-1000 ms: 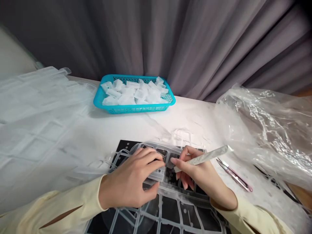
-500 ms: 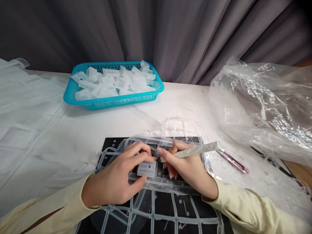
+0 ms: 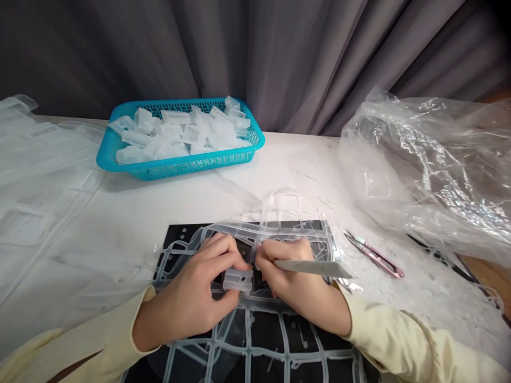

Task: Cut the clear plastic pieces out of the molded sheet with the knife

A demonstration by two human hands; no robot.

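Note:
My left hand is closed round a small translucent plastic block that has a dark hole in its face, fingertips above it and thumb below. In my right hand I grip a pale, pen-like tool. The tool's back end points right; its working tip is hidden by my fingers, close to the block's right side. Under both hands lies a translucent plastic lattice over a black mat.
Behind my hands stands a blue basket heaped with translucent plastic blocks. Pink-handled thread snips lie to the right. A crumpled clear plastic bag is beyond them, and translucent plastic pieces pile up at left.
My right hand has turned, so the tool's back end has swung down and towards me. Its fingers are now curled in tighter. The left hand keeps hold of the block, nearly unmoved.

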